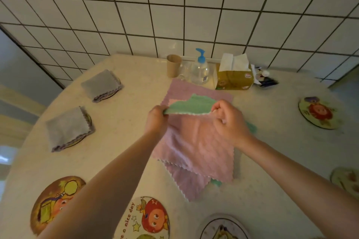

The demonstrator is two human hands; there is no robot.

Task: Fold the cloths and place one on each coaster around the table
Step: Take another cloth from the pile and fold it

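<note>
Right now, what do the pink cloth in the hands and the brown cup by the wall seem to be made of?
The pink cloth with a green underside looks like soft fuzzy microfibre: matte nap, zigzag edges, limp drape. The brown cylindrical cup looks like matte paper or cardboard, perhaps bamboo; too blurred to settle.

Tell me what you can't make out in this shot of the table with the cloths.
Head view only:
- Green cloth: mostly hidden under the pink cloth both hands hold.
- Coasters under the grey folded cloths: only rims show.
- Coaster at the bottom edge: cut off by the frame.
- Dark item behind the tissue box: too blurred to identify.
</note>
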